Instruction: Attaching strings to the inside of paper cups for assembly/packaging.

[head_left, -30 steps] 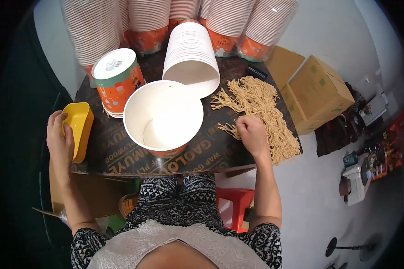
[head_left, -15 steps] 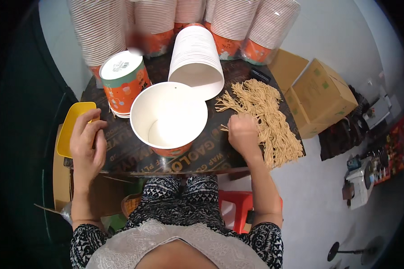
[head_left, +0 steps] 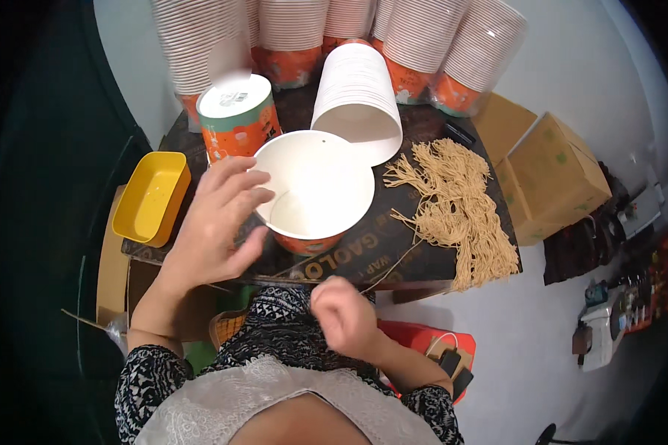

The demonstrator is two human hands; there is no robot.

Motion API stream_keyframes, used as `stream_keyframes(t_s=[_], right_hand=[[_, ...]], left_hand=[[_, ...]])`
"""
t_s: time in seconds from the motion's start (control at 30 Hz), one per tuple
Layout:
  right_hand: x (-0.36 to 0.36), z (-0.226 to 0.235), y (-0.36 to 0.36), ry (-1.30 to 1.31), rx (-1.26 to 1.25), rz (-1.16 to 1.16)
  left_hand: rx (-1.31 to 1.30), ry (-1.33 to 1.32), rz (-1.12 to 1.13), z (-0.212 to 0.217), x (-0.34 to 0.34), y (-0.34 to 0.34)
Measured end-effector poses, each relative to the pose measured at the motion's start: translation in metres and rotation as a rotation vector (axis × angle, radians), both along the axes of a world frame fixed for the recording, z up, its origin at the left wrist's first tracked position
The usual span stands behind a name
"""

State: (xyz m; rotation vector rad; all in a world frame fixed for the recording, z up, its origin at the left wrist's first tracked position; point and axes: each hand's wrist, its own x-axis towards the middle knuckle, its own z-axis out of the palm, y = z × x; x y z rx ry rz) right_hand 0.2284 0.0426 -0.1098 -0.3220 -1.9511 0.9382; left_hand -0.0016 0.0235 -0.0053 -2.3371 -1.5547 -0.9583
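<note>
A large white-lined paper bucket with an orange outside stands mouth up at the middle of the table, with a small hole below its far rim. My left hand is at its left rim, fingers curved and apart; whether they touch the rim I cannot tell. Close to my body, past the table's front edge, my right hand is closed on one end of a thin tan cord. That cord runs back to a heap of tan cords on the table's right side.
Left of my hand lies a yellow tray. Behind it an upside-down orange and green bucket stands beside a nested stack of buckets on its side. Tall bucket stacks line the back. An open cardboard box is at right.
My left hand has gone from the yellow tray to the bucket's left rim. My right hand has pulled a cord from the heap toward my body. The whole view has shifted slightly.
</note>
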Motion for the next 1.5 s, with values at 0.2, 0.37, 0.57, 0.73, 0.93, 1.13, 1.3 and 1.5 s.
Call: stream_keyframes(t_s=[0.2,0.37,0.57,0.73,0.93,1.13,1.3,1.5], right_hand=[[-0.010,-0.014,0.014,0.398,-0.595,-0.021],[-0.014,-0.009,0.020,0.569,-0.737,0.030],[-0.007,-0.009,0.022,0.619,-0.809,0.146],[-0.001,-0.003,0.019,0.531,-0.781,0.175],[-0.001,0.001,0.010,0.578,-0.907,0.274],[0.004,-0.001,0.006,0.245,-0.658,-0.052],[-0.005,0.005,0.007,0.223,-0.488,-0.275],[-0.011,0.005,0.019,0.192,-0.345,-0.421]], left_hand=[[-0.037,0.122,-0.058,-0.019,0.003,0.012],[-0.019,0.025,-0.089,-0.030,0.032,0.016],[0.193,-0.003,-0.155,-0.035,0.058,0.008],[0.163,-0.044,-0.226,-0.038,0.064,0.009],[0.258,-0.024,-0.206,-0.050,0.068,0.014],[0.285,0.032,-0.183,-0.051,0.063,0.017],[0.276,0.057,-0.109,-0.033,0.048,0.018],[0.165,-0.008,0.042,-0.022,0.027,0.014]])
